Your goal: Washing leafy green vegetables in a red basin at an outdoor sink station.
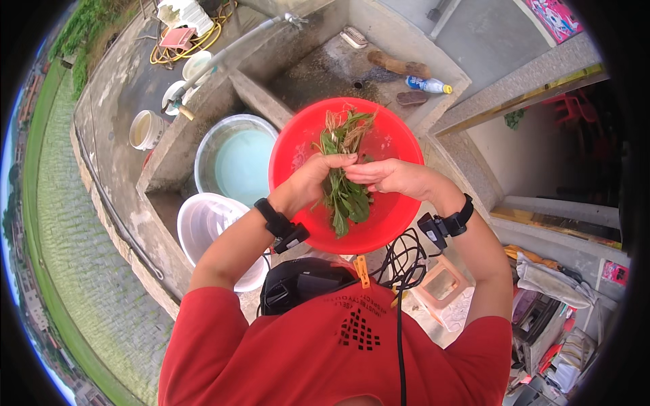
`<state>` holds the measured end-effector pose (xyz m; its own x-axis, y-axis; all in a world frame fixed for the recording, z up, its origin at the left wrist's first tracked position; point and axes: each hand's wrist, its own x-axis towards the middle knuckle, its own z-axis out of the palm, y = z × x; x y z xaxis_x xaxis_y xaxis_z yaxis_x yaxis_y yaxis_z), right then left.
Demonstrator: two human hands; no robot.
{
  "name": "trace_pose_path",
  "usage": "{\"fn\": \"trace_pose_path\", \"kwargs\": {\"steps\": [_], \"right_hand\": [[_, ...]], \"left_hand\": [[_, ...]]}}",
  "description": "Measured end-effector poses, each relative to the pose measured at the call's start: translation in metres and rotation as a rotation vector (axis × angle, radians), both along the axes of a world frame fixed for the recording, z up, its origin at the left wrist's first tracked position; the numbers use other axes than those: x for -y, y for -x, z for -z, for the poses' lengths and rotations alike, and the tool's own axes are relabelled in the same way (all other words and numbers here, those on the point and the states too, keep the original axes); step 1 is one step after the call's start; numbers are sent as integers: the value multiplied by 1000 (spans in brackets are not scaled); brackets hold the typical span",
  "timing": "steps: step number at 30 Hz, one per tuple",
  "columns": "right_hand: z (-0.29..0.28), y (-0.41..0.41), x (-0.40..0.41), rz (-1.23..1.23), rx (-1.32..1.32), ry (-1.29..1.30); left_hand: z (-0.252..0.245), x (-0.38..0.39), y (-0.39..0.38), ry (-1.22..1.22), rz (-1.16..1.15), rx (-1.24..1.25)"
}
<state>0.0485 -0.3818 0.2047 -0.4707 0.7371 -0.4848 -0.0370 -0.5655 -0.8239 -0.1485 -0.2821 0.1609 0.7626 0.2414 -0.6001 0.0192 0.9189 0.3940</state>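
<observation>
A bunch of leafy green vegetables (pixel 345 198) with pale, stringy roots lies over a round red plastic basin (pixel 401 218), roots pointing away from me and leaves towards me. My left hand (pixel 312 177) is closed around the left side of the bunch, its thumb across the stems. My right hand (pixel 388 177) reaches in from the right with its fingertips at the bunch, close to my left thumb. Its palm is partly hidden, and I cannot tell whether its fingers grip any stems.
Left of the red basin are a grey basin of water (pixel 244 157) and a white plastic basin (pixel 213 218). A concrete sink (pixel 325 76) holds a scrub brush (pixel 354 37) and a plastic bottle (pixel 429 85). A tap (pixel 183 104) juts in at left. Black cables hang by my right wrist; a plastic stool (pixel 442 284) stands below.
</observation>
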Motion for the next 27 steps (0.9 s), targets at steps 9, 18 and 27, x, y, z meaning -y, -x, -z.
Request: {"fn": "trace_pose_path", "kwargs": {"steps": [9, 18, 27], "right_hand": [[-58, -45, 15, -1, 149, -328], [-40, -76, 35, 387, 282, -170], [115, -59, 7, -78, 1005, -550]], "left_hand": [[-39, -24, 10, -294, -25, 100], [-64, -52, 20, -463, -133, 28], [-51, -54, 29, -279, -101, -56]]}}
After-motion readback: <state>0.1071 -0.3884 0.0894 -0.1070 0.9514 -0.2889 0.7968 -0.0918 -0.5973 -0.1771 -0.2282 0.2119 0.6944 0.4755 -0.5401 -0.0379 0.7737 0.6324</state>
